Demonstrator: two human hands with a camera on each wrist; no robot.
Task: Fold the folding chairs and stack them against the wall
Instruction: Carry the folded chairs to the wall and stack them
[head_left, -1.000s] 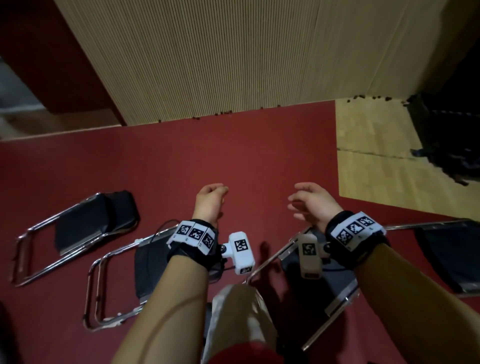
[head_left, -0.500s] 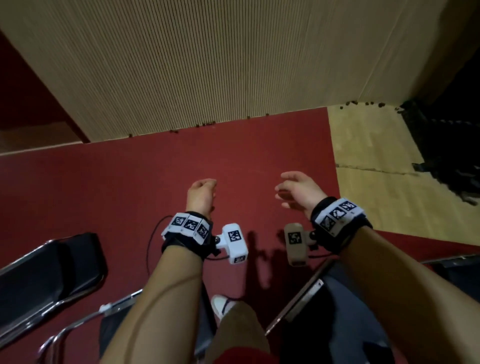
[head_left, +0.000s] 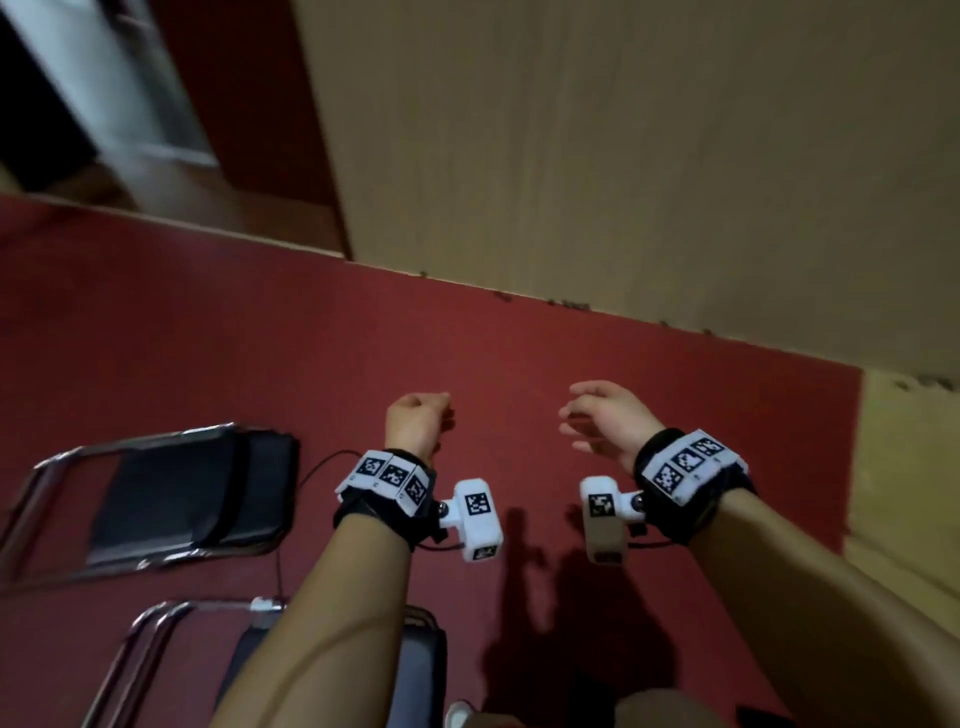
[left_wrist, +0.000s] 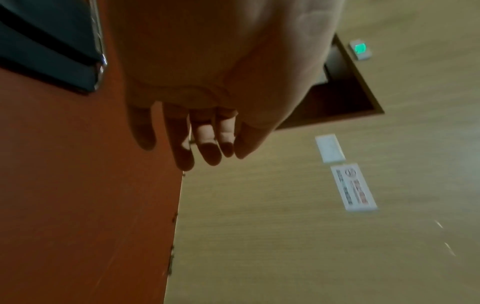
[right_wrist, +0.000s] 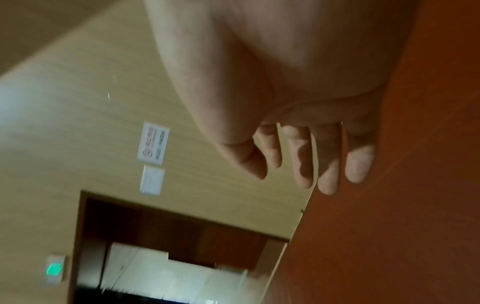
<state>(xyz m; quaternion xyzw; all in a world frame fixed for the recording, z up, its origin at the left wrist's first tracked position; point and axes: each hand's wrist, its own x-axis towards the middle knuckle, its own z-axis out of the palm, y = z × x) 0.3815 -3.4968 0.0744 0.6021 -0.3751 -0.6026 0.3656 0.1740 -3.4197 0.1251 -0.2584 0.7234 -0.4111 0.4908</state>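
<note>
Two folded chairs with black pads and chrome tube frames lie flat on the red carpet at the left in the head view: one chair (head_left: 171, 499) farther out, a second chair (head_left: 171, 654) nearer me and partly hidden under my left forearm. My left hand (head_left: 418, 421) hangs above bare carpet with loosely curled fingers and holds nothing; its fingers (left_wrist: 182, 148) hang relaxed in the left wrist view, where a chair corner (left_wrist: 52, 51) shows at top left. My right hand (head_left: 597, 415) is empty too, fingers (right_wrist: 303, 164) spread and relaxed. The tan wooden wall (head_left: 623, 156) stands ahead.
A dark doorway (head_left: 62, 104) opens at the far left beside the wall. A strip of light wooden floor (head_left: 909, 493) borders the carpet on the right. Signs (left_wrist: 353, 185) and a green-lit box (left_wrist: 359, 49) hang on the wall. My shoe (head_left: 460, 717) shows at the bottom.
The view has swung left: the doorway has come into sight, the right-hand chair has left the frame and the two left chairs are in view again. Both hands stay empty in front of me.
</note>
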